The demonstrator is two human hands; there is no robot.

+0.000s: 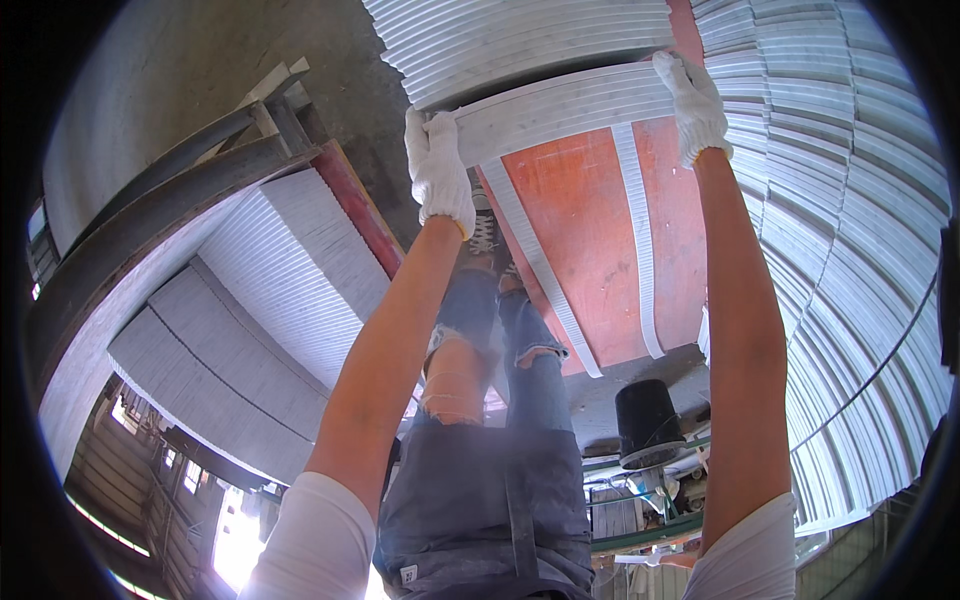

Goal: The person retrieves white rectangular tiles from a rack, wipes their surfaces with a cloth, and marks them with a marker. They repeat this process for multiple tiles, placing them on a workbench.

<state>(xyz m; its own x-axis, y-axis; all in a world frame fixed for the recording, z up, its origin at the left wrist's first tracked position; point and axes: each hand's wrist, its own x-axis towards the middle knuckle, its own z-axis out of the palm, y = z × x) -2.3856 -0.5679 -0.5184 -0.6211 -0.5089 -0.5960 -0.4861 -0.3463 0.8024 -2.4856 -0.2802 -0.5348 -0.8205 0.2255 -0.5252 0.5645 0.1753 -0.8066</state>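
In the head view a light grey flat panel (565, 108) spans between my two hands, crosswise in front of me. My left hand (437, 165), in a white knit glove, is closed around its left end. At the right end my right hand (692, 105), gloved the same way, grips the far corner with bent fingers. Just beyond lies a stack of grey ribbed panels (520, 45), a dark gap showing between it and the held one. Beneath and nearer to me is an orange-red board (575, 215) crossed by two ribbed grey strips (635, 200).
Tall stacks of grey panels (840, 200) curve along the right. On the left a steel beam frame (150, 195) stands beside more stacked panels (290, 250). A black bucket (645, 415) is low at right. Behind it, another person's gloved hand (655, 558) seems visible.
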